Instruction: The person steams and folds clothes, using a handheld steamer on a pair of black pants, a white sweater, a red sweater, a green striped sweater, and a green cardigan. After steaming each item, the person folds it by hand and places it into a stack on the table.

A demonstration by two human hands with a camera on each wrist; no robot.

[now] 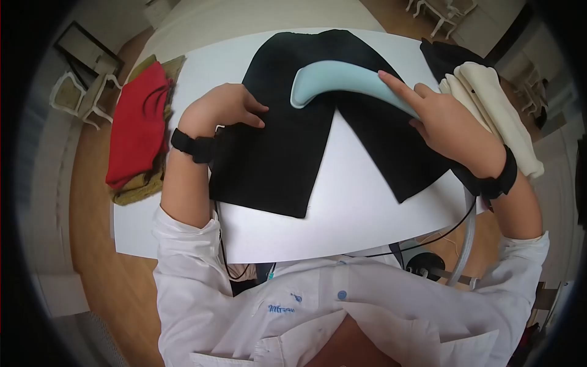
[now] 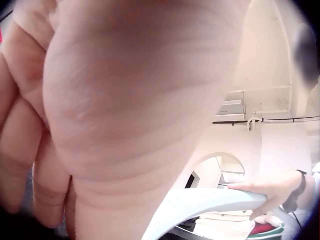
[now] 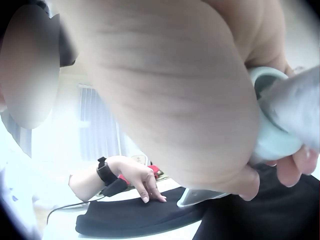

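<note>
Lying spread in the centre of the head view, the black trousers have their waist at the top and their two legs apart, pointing downward in the frame. The laying out of them looks complete, and no fold is made in them. Over their upper part is the pale blue curved tool, so I judge that the work with it is in progress; how much cloth it has covered, I cannot tell, nor whether its head touches the cloth. The right hand grips its handle, with fingers curled round and the index finger stretched along it. A grey hose goes into the handle end. The left hand grasps nothing; its relaxed fingers rest on the cloth at centre left. Farther out on the white surface, a red cloth lies over an olive cloth at the left, and cream cloths lie folded at the upper right; whether these are finished, the pictures do not show.
</note>
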